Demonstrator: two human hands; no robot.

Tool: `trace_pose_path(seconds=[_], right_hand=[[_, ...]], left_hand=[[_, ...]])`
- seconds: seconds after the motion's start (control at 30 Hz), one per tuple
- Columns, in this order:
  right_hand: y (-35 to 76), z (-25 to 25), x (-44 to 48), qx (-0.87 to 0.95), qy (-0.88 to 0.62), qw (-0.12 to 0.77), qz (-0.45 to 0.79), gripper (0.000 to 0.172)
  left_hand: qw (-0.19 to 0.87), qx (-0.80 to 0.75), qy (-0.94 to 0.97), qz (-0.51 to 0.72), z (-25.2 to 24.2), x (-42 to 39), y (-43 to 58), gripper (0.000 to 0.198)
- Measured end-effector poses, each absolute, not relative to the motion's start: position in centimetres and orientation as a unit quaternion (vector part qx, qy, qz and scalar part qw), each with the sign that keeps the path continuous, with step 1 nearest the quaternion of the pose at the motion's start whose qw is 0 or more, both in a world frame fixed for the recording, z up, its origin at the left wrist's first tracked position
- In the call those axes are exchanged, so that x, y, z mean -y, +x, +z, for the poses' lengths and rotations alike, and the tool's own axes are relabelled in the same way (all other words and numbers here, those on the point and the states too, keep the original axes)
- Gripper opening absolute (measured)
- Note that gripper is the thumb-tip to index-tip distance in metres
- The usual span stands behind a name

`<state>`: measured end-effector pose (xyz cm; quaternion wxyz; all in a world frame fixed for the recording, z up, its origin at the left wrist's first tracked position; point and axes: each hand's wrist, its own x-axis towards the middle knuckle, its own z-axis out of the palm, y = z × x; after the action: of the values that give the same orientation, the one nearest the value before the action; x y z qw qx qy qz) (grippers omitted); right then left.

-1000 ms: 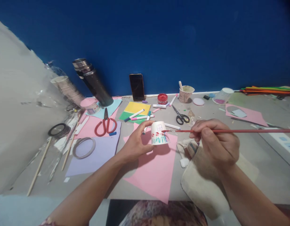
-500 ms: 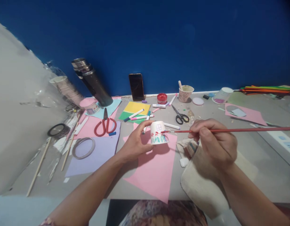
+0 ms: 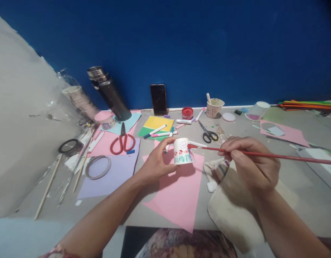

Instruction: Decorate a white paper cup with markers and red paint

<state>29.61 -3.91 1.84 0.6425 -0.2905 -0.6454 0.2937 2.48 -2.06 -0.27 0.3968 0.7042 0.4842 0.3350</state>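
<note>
Between the thumb and fingers of my left hand (image 3: 161,157) is a small upturned white paper cup (image 3: 181,154). The cup bears a purple window outline, red marks and green zigzag strokes. My right hand (image 3: 253,161) is closed on a long red paintbrush (image 3: 270,154), whose red-wetted tip is at the cup's right side, near the window; whether it touches cannot be told. A pink paper sheet (image 3: 178,193) lies below the cup. Behind stands an open jar of red paint (image 3: 187,113).
Red-handled scissors (image 3: 123,140), a flask (image 3: 111,96) and stacked cups (image 3: 81,102) are at the left. Black scissors (image 3: 208,133), markers and a phone (image 3: 158,99) stand or lie behind the hands. A beige cloth (image 3: 232,215) lies beneath my right forearm.
The brush tip has moved up from the red marks to beside the window outline, and the brush now slopes down to the right. The view has shifted slightly.
</note>
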Motion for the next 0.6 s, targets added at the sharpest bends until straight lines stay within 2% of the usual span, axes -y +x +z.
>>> trace_pose_path(seconds=[0.27, 0.6], right_hand=[[29.85, 1.89, 3.75, 0.676, -0.248, 0.616, 0.32, 0.017], [30.01, 1.79, 3.77, 0.68, -0.277, 0.599, 0.319, 0.014]], left_hand=[[0.399, -0.476, 0.708, 0.337, -0.2, 1.97, 2.43, 0.079], [0.396, -0.467, 0.715, 0.338, -0.42, 2.02, 2.34, 0.079]])
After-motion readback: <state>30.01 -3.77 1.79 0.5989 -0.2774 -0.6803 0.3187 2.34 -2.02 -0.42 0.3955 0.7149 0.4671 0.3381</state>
